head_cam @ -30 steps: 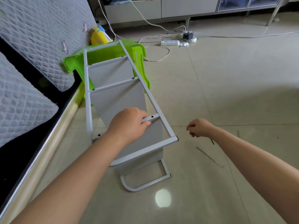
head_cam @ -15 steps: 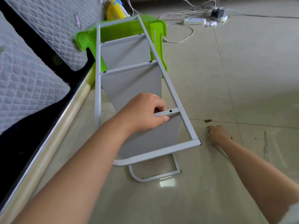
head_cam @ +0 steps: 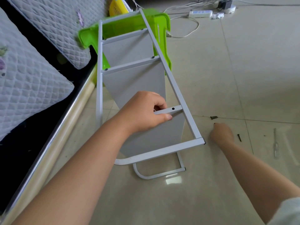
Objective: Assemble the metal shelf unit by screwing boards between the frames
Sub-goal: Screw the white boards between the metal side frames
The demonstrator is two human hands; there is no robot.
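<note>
Left hand gripping shelf frame crossbar, right hand on floor beside screws, finger state unclear, no legible writing

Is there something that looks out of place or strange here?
Mostly the loose hardware: dark screws lie scattered on the floor tiles near the right hand. The shelf frame leans tilted on a green stool.
</note>
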